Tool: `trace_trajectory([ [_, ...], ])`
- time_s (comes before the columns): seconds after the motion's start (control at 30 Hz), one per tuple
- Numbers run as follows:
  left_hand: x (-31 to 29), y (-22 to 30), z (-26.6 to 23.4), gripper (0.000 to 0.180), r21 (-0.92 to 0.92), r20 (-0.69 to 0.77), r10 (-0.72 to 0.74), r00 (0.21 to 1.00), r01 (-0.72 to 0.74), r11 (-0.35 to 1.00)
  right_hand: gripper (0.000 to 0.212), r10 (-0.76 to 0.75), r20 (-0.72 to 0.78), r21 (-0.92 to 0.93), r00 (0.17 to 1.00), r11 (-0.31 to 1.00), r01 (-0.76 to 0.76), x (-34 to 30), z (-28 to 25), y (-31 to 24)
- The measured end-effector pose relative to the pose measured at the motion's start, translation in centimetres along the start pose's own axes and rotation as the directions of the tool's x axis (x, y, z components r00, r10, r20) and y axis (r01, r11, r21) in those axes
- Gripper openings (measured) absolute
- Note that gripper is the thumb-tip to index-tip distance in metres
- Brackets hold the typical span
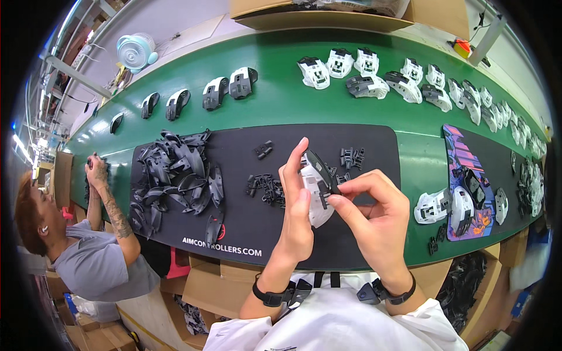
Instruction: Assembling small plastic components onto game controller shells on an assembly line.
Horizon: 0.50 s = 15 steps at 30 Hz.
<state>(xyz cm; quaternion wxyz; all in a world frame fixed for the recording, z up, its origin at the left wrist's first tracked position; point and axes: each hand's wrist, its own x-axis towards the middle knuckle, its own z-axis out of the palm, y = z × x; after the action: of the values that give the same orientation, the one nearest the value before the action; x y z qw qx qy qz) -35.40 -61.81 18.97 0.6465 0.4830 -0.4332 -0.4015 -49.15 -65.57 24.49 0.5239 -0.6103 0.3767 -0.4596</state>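
Note:
Above the black desk mat (304, 137), my left hand (297, 225) is closed around a white and black computer mouse shell (319, 216), tilted on its side. My right hand (377, 213) pinches a small black plastic part (324, 193) against the shell's edge, thumb and index finger together. Whether that part is seated in the shell is hard to see. Loose small black clips (268, 190) lie on the mat just left of my hands. More black clips (352, 158) sit behind my right hand. A big heap of curved black side panels (175, 169) covers the mat's left part.
Several white and black mouse shells (366, 86) stand along the far right of the green table (281, 76), others (243, 83) at far left. A patterned mat (462, 146) with shells is on the right. At left another person (105, 251) works. Cardboard boxes (219, 292) stand below.

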Motion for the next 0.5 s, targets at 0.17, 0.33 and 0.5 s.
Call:
trace_trajectory([
  [0.17, -0.1, 0.2, 0.9, 0.072, 0.354, 0.054, 0.266, 0.962, -0.268, 0.896, 0.018, -0.055, -0.03, -0.03, 0.998, 0.998, 0.054, 0.0, 0.7, 0.2],
  [0.33, 0.2, 1.1, 1.1, 0.071, 0.418, 0.01, 0.16, 0.987, -0.15, 0.896, 0.018, -0.144, 0.007, -0.264, 0.99, 0.954, 0.141, -0.1, 1.0, 0.1],
  [0.5, -0.3, 0.7, 1.2, 0.072, 0.221, -0.001, 0.07, 0.998, -0.068, 0.973, 0.016, -0.083, -0.074, -0.215, 0.994, 0.974, 0.066, -1.1, 1.4, -0.3],
])
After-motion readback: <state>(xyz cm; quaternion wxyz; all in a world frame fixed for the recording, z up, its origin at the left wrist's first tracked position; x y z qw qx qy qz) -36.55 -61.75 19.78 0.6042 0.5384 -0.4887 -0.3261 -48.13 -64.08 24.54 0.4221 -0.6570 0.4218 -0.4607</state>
